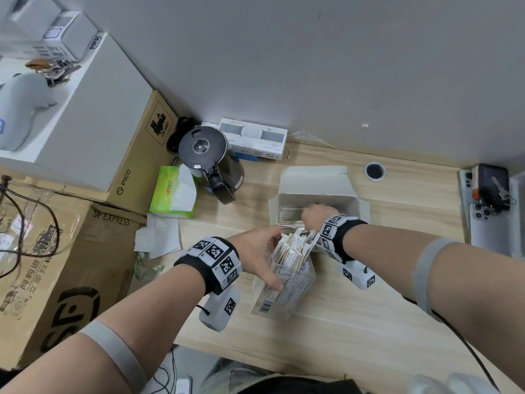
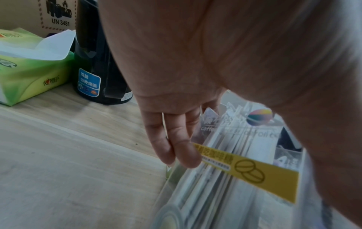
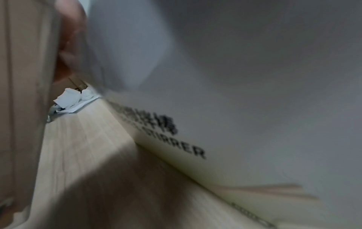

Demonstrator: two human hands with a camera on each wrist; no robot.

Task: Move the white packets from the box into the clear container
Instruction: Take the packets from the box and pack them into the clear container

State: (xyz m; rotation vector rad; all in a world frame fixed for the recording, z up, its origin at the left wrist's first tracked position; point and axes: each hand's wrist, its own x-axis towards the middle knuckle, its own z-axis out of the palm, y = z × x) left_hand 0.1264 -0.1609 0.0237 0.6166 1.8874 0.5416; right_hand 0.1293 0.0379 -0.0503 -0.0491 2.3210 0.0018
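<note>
An open white box [image 1: 318, 177] stands on the wooden desk [image 1: 369, 308]; its printed outer wall [image 3: 235, 108] fills the right wrist view. My right hand [image 1: 314, 212] reaches down inside it with fingers curled. What they hold is hidden. A few white packets [image 1: 288, 216] lie on the box floor. In front of the box, my left hand [image 1: 264, 254] grips the clear container [image 1: 295, 291] and tilts it. The container is packed with upright white packets [image 1: 295, 247]. In the left wrist view my fingers [image 2: 176, 148] wrap the container's wall [image 2: 176, 193] beside a yellow label [image 2: 254, 172].
A dark kettle [image 1: 210, 163], a green tissue pack [image 1: 173, 191] and crumpled tissues [image 1: 159, 234] sit left of the box. Cardboard cartons [image 1: 56, 265] crowd the far left. Phones and keys [image 1: 488, 194] lie at the right edge. The wall is close behind.
</note>
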